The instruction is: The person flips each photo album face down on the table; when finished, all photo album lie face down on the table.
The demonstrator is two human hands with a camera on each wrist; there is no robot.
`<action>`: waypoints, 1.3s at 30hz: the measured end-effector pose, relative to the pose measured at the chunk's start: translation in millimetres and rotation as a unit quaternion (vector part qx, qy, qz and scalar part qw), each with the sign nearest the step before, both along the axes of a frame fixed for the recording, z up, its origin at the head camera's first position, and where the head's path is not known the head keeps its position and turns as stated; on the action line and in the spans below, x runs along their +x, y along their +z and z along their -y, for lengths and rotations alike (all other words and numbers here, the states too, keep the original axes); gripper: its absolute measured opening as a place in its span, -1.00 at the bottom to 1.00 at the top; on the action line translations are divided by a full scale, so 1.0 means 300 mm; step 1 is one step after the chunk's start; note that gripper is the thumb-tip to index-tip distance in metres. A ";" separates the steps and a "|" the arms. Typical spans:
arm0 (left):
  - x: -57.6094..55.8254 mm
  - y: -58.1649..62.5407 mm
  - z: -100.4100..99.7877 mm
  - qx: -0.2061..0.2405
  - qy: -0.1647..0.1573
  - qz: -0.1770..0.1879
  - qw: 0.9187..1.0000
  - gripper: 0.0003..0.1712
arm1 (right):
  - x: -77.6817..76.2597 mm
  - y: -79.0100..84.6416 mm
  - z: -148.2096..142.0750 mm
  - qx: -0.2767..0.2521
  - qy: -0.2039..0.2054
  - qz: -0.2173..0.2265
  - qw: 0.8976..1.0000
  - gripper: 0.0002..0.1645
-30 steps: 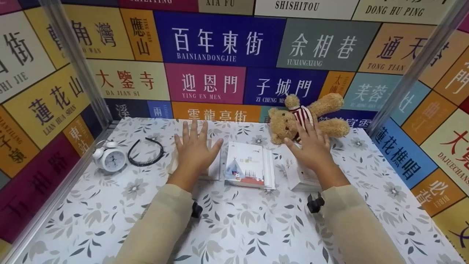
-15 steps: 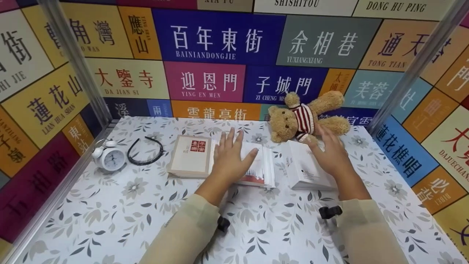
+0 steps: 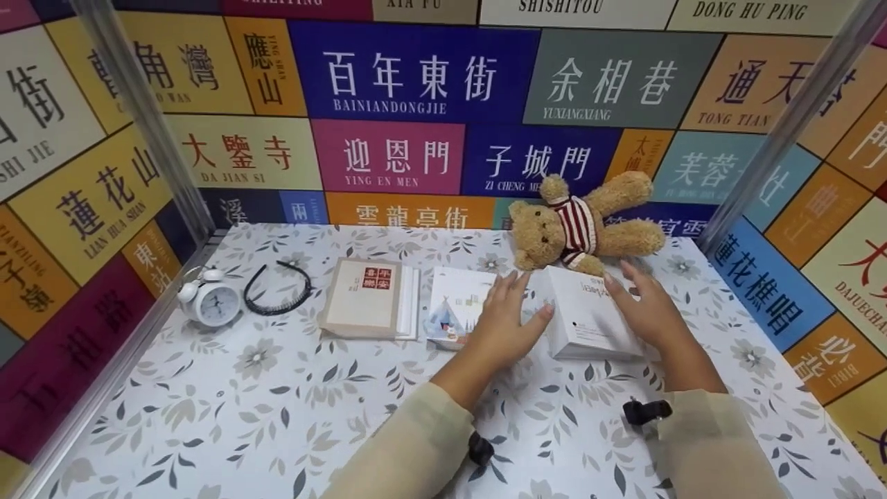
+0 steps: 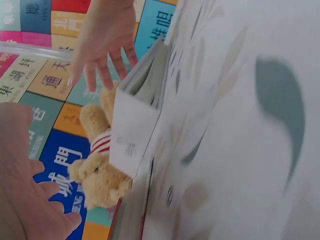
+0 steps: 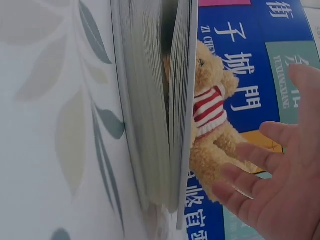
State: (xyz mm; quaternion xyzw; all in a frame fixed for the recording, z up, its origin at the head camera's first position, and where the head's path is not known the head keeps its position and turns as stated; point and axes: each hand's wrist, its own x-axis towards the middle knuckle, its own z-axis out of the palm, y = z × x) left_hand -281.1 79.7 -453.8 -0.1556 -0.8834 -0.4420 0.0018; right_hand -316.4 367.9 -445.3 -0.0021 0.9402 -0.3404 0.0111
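Note:
In the head view, my left hand (image 3: pixel 504 326) hovers over the right part of the middle book (image 3: pixel 447 315), its fingers extended and holding nothing. This book has a tent picture on its cover and is partly hidden by the hand. My right hand (image 3: pixel 648 308) is beside the right edge of a thick white book (image 3: pixel 589 319), fingers spread. The right wrist view shows the pages (image 5: pixel 150 100) of that white book slightly parted and the right hand (image 5: pixel 280 185) apart from them. In the left wrist view the book's spine (image 4: pixel 132 132) lies between both hands.
A teddy bear (image 3: pixel 554 229) in a striped top lies behind the white book. To the left are a beige book (image 3: pixel 357 305), a black headband (image 3: pixel 277 308) and a white alarm clock (image 3: pixel 211 301). Sign-covered walls (image 3: pixel 416 69) enclose the flower-patterned table (image 3: pixel 229 416).
My left hand has moved right, from above the beige book across the middle book toward the white one. My right hand has shifted right, from over the white book to its right side.

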 end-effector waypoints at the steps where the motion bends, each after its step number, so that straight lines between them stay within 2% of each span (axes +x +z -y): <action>1: 0.006 -0.002 -0.021 0.005 -0.006 0.015 1.000 -0.09 | -0.001 -0.008 -0.008 -0.004 0.001 0.010 1.000 0.12; 6: 0.045 -0.011 -0.107 -0.007 -0.046 0.117 0.992 -0.02 | 0.002 -0.047 -0.034 -0.035 0.015 0.069 0.997 0.17; 10: 0.065 -0.026 -0.141 -0.023 -0.080 0.152 0.985 -0.05 | 0.007 -0.060 -0.043 -0.058 0.032 0.093 0.994 0.18; 13: 0.064 -0.047 -0.149 -0.017 -0.088 0.150 0.985 -0.14 | 0.010 -0.059 -0.042 -0.060 0.034 0.108 0.992 0.20; 19: 0.047 -0.080 -0.147 -0.024 -0.093 0.104 0.990 -0.27 | 0.016 -0.047 -0.030 0.004 0.054 0.118 0.992 0.20; 23: 0.045 -0.083 -0.134 -0.004 -0.098 0.105 0.990 -0.29 | 0.016 -0.049 -0.016 0.023 0.071 0.109 0.991 0.12; 26: 0.047 -0.080 -0.126 0.033 -0.100 0.115 0.988 -0.33 | 0.021 -0.048 0.000 0.031 0.080 0.104 0.991 0.08; 29: 0.054 -0.066 -0.124 0.087 -0.083 0.141 0.983 -0.33 | 0.029 -0.044 0.022 0.019 0.087 0.102 0.991 0.07; 32: 0.062 -0.047 -0.125 0.144 -0.045 0.157 0.976 -0.31 | 0.036 -0.040 0.051 -0.012 0.093 0.107 0.990 0.07; 37: 0.062 -0.024 -0.119 0.214 0.029 0.146 0.965 -0.36 | 0.046 -0.030 0.107 -0.063 0.092 0.111 0.988 0.05; 39: 0.054 -0.020 -0.112 0.247 0.053 0.150 0.956 -0.36 | 0.048 -0.022 0.126 -0.085 0.092 0.112 0.986 0.02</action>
